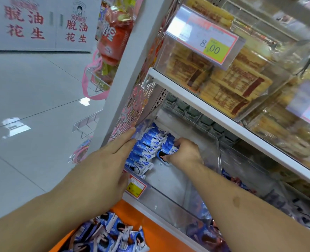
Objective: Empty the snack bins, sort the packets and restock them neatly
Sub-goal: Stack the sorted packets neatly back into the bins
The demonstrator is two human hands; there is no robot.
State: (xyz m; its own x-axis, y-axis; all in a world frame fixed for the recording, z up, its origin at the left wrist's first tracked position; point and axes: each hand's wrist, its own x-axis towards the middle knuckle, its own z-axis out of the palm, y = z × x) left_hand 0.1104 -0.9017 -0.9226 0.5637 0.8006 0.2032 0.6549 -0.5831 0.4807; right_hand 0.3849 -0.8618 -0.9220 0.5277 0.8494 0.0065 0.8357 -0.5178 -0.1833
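Observation:
A clear plastic bin point(217, 142) sits on the lower shelf with a row of blue-and-white snack packets point(147, 148) stacked along its left side. My left hand point(105, 166) lies flat with straight fingers against the left end of that row, at the bin's left wall. My right hand point(185, 151) is inside the bin, its fingers curled round a blue-and-white packet point(167, 151) at the right of the row. More blue packets point(112, 235) lie loose in an orange container point(132, 211) below the bin.
A price label point(136, 186) hangs on the bin's front edge. The shelf above holds clear bins of yellow-brown packets point(228, 84) with an 8.00 price tag point(205, 35). A neighbouring bin point(259, 179) stands to the right. Hanging snack bags point(112, 37) and tiled floor point(32, 106) are left.

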